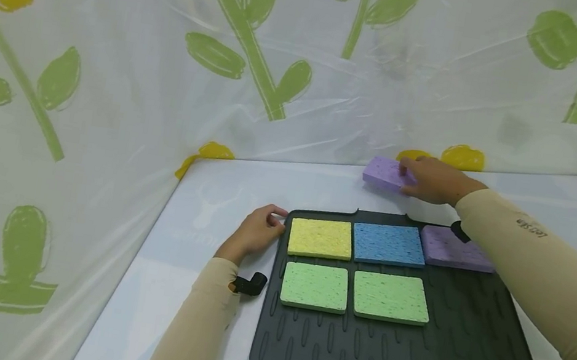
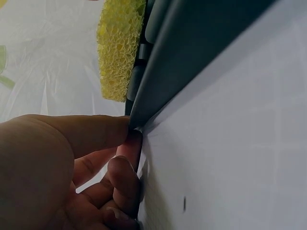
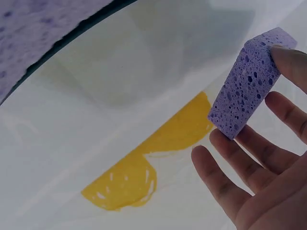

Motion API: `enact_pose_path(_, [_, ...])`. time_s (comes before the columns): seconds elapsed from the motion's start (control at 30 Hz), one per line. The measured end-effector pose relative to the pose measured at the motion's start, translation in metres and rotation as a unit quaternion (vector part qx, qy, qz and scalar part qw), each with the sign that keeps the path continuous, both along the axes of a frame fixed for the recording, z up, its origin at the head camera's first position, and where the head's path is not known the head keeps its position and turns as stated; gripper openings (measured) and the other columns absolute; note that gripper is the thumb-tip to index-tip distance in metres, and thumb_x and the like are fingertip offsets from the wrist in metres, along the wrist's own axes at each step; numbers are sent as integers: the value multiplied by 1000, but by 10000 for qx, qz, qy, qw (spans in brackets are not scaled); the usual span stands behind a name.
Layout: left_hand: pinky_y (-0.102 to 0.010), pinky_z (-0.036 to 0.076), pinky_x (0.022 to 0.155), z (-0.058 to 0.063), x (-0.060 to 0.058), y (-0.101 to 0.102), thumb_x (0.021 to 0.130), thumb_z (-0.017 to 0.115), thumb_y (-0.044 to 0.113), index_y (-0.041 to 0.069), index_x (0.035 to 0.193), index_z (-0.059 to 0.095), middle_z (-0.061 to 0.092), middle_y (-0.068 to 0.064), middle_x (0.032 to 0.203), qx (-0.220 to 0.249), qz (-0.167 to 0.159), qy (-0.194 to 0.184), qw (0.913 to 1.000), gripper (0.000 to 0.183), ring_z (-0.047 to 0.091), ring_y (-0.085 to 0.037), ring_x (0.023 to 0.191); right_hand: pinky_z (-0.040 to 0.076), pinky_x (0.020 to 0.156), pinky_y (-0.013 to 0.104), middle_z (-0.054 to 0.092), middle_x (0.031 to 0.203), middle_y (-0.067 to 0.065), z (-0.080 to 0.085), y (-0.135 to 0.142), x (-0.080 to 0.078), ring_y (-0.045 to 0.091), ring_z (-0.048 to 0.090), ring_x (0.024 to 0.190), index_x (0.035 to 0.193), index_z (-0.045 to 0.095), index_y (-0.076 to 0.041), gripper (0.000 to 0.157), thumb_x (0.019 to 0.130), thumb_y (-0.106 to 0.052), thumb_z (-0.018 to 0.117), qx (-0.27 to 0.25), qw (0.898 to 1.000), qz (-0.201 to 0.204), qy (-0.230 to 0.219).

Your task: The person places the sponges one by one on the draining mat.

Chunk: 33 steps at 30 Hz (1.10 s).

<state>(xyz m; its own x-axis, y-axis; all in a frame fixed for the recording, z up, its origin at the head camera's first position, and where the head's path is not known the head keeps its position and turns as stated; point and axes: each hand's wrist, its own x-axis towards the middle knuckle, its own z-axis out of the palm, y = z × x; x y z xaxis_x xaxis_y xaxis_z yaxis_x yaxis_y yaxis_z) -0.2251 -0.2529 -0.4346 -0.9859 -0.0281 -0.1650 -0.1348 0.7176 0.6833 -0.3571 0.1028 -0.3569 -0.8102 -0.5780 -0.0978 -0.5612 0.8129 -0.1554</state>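
Observation:
My right hand (image 1: 437,180) pinches a purple sponge (image 3: 249,79) between thumb and fingers beyond the far edge of the black ridged mat (image 1: 318,358). One lower finger is spread away from the sponge in the right wrist view. My left hand (image 1: 254,231) is at the mat's far left corner, with thumb and index finger pinching its edge in the left wrist view. On the mat's far row lie a yellow sponge (image 1: 321,238), a blue sponge (image 1: 389,245) and another purple sponge (image 1: 449,247), partly hidden by my right arm. Two green sponges (image 1: 315,286) form the row below.
The mat rests on a white table (image 1: 173,275). Behind the table and along its left side hangs a whitish sheet (image 1: 133,57) with green leaf and yellow flower prints. My right forearm (image 1: 545,262) reaches across the mat's right side.

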Motion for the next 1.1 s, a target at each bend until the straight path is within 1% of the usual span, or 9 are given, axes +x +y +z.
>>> enact_pose_path(0.13, [-39, 47, 85, 0, 0, -1, 98, 61, 23, 20, 130, 62, 66, -4, 106, 16, 3, -5, 10000, 32, 59, -21, 95, 51, 93, 53, 65, 114, 18, 4, 3, 7, 31, 60, 94, 125, 57, -4, 42, 92, -25, 72, -8, 10000, 4, 53])
enact_pose_path(0.37, [-40, 46, 88, 0, 1, -3, 98, 61, 22, 19, 130, 62, 67, -6, 107, -12, -71, 36, 10000, 32, 59, -22, 96, 52, 89, 50, 65, 108, 15, 10, 11, 25, 28, 58, 88, 123, 58, -6, 40, 91, -23, 73, -112, 9999, -56, 86])
enact_pose_path(0.5, [-40, 46, 87, 3, 3, -3, 98, 61, 21, 18, 130, 62, 67, -6, 106, -2, -104, 71, 9999, 32, 59, -22, 95, 53, 89, 50, 65, 105, 13, 13, 17, 35, 27, 58, 88, 122, 58, -7, 39, 90, -24, 74, -124, 9997, -69, 196])
enact_pose_path(0.7, [-39, 46, 86, 1, 3, -1, 97, 61, 20, 17, 130, 62, 66, -6, 104, 6, -115, 48, 9999, 33, 58, -21, 94, 53, 90, 51, 66, 107, 14, 16, 28, 47, 28, 59, 90, 121, 58, -9, 39, 90, -25, 74, -285, 9989, -150, 343])
enact_pose_path(0.87, [-40, 46, 86, -1, 0, 0, 98, 60, 22, 17, 131, 61, 66, -6, 105, 41, -215, 104, 9997, 34, 58, -22, 94, 52, 89, 51, 64, 114, 16, 17, 37, 60, 30, 58, 95, 121, 57, -10, 39, 89, -25, 74, -570, 9974, -261, 360])
enact_pose_path(1.0, [-40, 46, 87, -1, -1, -1, 97, 59, 22, 18, 132, 61, 66, -7, 107, 8, -207, 79, 9998, 35, 58, -22, 96, 51, 94, 55, 61, 127, 19, 18, 42, 72, 33, 57, 103, 123, 56, -9, 40, 90, -26, 73, -709, 9965, -390, 214])
enact_pose_path(1.1, [-40, 46, 88, 0, -2, -1, 98, 59, 21, 17, 133, 60, 66, -7, 107, -1, -215, 97, 9997, 36, 58, -22, 97, 49, 97, 57, 59, 132, 21, 21, 48, 82, 35, 57, 108, 123, 56, -8, 41, 90, -27, 73, -749, 9959, -467, 187])
